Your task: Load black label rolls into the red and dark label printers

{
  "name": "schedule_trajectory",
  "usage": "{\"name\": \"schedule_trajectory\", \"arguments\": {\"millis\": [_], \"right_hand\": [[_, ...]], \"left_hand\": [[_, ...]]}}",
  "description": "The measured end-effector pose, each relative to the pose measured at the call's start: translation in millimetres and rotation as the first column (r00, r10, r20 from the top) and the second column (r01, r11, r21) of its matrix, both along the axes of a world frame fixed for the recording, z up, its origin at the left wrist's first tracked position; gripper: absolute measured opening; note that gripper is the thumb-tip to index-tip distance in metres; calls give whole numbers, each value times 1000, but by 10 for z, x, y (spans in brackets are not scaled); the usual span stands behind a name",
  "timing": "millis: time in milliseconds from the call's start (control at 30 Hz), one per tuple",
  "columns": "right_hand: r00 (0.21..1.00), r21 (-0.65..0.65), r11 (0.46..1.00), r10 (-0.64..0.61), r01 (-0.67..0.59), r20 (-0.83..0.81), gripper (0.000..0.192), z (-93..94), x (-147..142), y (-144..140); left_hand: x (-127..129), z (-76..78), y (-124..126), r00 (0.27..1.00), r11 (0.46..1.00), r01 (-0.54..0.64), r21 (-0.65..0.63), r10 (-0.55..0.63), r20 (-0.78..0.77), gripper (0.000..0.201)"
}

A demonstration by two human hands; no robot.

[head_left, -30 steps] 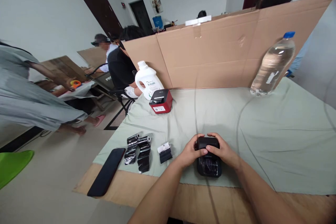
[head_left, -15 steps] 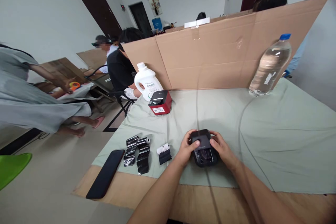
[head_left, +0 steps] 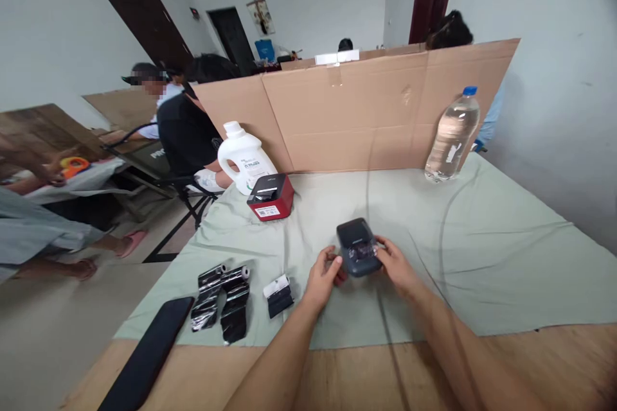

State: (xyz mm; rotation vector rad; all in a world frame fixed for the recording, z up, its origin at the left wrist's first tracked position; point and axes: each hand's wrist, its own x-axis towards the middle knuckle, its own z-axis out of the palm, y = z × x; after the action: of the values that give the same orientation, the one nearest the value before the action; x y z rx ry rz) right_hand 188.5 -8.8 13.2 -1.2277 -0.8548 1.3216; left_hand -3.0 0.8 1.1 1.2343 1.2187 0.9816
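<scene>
A small dark, rounded device (head_left: 358, 248), like a portable label printer, is in front of me over the green cloth. A glossy dark patch shows on its front half. My right hand (head_left: 393, 263) grips its right edge, with the thumb on top. My left hand (head_left: 325, 273) is at its lower left corner, thumb and fingers apart and slightly bent; whether it touches the device I cannot tell. To the left lie two glossy black ribbon rolls (head_left: 234, 298), partly unwound, and a smaller white-cored roll (head_left: 279, 296) with a black strip.
A black slab-like case (head_left: 149, 350) lies at the front left. Behind stand a red and black box (head_left: 271, 197), a white jug (head_left: 245, 160) and a clear water bottle (head_left: 453, 135). A cardboard screen (head_left: 347, 122) closes the back. Other people sit and stand beyond.
My left hand has come off the device's top to its lower left. The device has turned and sits farther from me, held at the right. The view has swung right.
</scene>
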Motion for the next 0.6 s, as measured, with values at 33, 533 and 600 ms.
{"name": "schedule_trajectory", "arguments": {"millis": [33,533,600], "right_hand": [[998,-13,998,-64,64,-22,47,11,125,94],[660,-63,721,-592,690,462,28,230,2281,810],[594,-32,685,-607,728,529,29,258,2258,760]], "left_hand": [[9,7,-5,999,999,31,-17,-32,-38,61],[50,4,13,957,993,103,57,-84,-277,29],[54,-11,11,952,992,108,67,-83,-295,27]]}}
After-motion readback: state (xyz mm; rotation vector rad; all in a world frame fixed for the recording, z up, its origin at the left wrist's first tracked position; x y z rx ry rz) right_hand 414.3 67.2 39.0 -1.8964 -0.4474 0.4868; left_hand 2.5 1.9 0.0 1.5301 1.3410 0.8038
